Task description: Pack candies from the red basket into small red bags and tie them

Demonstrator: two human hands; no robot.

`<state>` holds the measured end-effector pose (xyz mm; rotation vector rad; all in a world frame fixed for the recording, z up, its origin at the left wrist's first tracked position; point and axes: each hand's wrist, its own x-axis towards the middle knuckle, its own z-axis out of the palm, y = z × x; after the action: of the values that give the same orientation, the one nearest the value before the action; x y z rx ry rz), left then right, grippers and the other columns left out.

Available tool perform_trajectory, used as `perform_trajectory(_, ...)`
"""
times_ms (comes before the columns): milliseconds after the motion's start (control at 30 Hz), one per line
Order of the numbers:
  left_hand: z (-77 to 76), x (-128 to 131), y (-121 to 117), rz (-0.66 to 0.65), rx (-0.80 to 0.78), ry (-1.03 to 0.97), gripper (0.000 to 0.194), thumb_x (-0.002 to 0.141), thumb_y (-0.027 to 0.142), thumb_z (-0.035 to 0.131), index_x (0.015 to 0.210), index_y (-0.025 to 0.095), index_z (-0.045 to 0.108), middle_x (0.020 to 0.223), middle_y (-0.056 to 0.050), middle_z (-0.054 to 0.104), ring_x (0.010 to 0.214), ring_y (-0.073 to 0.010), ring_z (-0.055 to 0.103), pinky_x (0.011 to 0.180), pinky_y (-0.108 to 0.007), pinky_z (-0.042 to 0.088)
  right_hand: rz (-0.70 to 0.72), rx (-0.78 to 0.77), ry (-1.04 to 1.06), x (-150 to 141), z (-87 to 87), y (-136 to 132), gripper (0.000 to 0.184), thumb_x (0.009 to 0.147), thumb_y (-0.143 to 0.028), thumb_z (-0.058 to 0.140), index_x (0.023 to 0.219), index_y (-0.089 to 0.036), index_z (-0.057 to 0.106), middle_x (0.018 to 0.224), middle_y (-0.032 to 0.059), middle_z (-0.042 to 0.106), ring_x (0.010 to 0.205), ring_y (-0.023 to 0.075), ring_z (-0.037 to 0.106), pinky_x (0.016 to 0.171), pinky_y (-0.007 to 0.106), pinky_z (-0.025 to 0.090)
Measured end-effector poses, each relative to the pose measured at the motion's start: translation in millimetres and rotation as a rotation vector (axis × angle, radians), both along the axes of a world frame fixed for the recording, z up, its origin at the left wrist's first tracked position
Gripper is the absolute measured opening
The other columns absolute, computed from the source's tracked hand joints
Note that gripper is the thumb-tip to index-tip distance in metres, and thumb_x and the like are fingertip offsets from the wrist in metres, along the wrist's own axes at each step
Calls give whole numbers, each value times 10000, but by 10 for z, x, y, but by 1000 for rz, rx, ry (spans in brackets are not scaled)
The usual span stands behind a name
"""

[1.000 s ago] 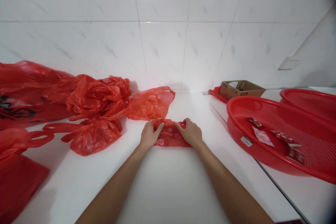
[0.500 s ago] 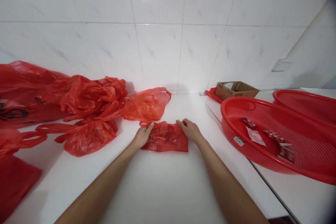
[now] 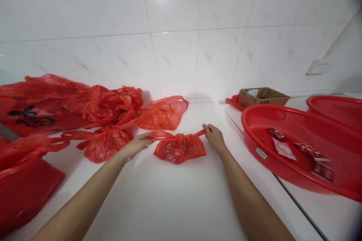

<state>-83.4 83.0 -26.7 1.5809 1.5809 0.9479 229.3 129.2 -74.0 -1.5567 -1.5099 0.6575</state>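
A: Start at the left edge. What's there?

B: Near, a red bag (image 3: 31, 192), cut off by the frame. Far, a printed bag (image 3: 42, 111) with black marks, lying by the tiled wall (image 3: 175, 56).

A: And just right of those?

B: A crumpled heap (image 3: 111, 103) of red plastic, touching the printed bag. On its near side lies a small bag (image 3: 103, 147); the left forearm (image 3: 90, 192) covers a bit of its near right edge.

A: What is the left hand (image 3: 137, 146) doing?

B: It holds the left handle (image 3: 161, 134) of the middle bag (image 3: 181, 150), drawn out to the left. Part of the grip is hidden.

A: Anything behind that?

B: Yes, a thin bag (image 3: 164, 113) spreads between the handle and the wall, so the far side is crowded.

A: Where is the middle bag itself?

B: On the white table (image 3: 175, 203), between the hands, bunched up, with something dim showing through the plastic.

A: And the right hand (image 3: 213, 137)?

B: Pinched around the right handle (image 3: 200, 133), well apart from the left.

A: What's on the right?

B: Far, a carton (image 3: 264, 98) with red plastic (image 3: 234, 101) beside it. Nearer, a big basket (image 3: 257, 135) sits over the dark seam (image 3: 299, 207), with packets (image 3: 308, 150) inside. Past it, a second tub (image 3: 336, 103) runs out of frame; above, a socket (image 3: 318, 67) on the wall.
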Motion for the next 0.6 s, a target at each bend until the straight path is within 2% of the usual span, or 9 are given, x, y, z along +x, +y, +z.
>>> perform_trajectory(100, 184, 231, 37, -18, 206, 149, 509, 759, 323, 584, 1260, 233, 571, 1337, -93, 569, 1208, -274, 532, 989, -438, 434, 79, 36, 151, -57, 43, -16, 461, 885, -592, 394, 631, -207, 412, 587, -16, 545, 579, 134, 506, 584, 246, 378)
perform_trajectory(167, 185, 494, 79, -90, 318, 246, 476, 765, 331, 601, 1236, 256, 593, 1367, -72, 541, 1275, -275, 468, 1065, -432, 361, 122, 59, 242, -98, 80, -38, 476, 874, -625, 397, 653, -205, 434, 613, -8, 575, 595, 131, 528, 598, 244, 408)
perform_trajectory(233, 141, 747, 131, -210, 342, 337, 333, 719, 325, 669, 1044, 257, 695, 1174, -65, 663, 1145, -288, 567, 1016, -415, 404, 146, 72, 320, -119, 113, -61, 490, 862, -648, 406, 665, -201, 449, 626, -1, 592, 593, 126, 535, 592, 240, 420)
perform_trajectory(300, 147, 900, 174, -294, 325, 411, 151, 698, 304, 690, 832, 247, 725, 885, -50, 721, 898, -274, 655, 872, -391, 478, 145, 75, 385, -110, 127, -70, 489, 849, -652, 432, 672, -197, 459, 624, 2, 592, 580, 120, 534, 571, 235, 422)
perform_trajectory(367, 253, 919, 172, -321, 313, 454, 98, 738, 315, 648, 759, 241, 708, 744, -27, 701, 739, -236, 653, 732, -344, 495, 110, 79, 445, -79, 116, -55, 458, 836, -640, 462, 728, -195, 486, 651, 2, 599, 566, 113, 532, 548, 228, 419)
perform_trajectory(467, 525, 782, 47, -289, 330, 469, 204, 818, 387, 559, 849, 228, 684, 816, -12, 701, 725, -197, 637, 647, -289, 478, 7, 87, 526, -26, 60, 0, 429, 816, -625, 489, 908, -207, 502, 753, 1, 623, 551, 99, 526, 525, 219, 415)
perform_trajectory(533, 683, 655, -86, -324, 305, 518, 197, 808, 393, 572, 825, 220, 664, 791, -5, 691, 690, -182, 622, 612, -271, 464, -50, 69, 558, -8, 10, 35, 437, 802, -616, 501, 954, -206, 495, 782, 6, 627, 539, 94, 522, 510, 218, 412)
perform_trajectory(600, 789, 512, -203, -370, 265, 590, 133, 771, 347, 609, 760, 221, 649, 744, -2, 680, 658, -181, 607, 597, -267, 450, -72, 39, 566, -9, -37, 57, 425, 774, -589, 539, 921, -191, 505, 754, 11, 621, 524, 93, 514, 494, 217, 404)
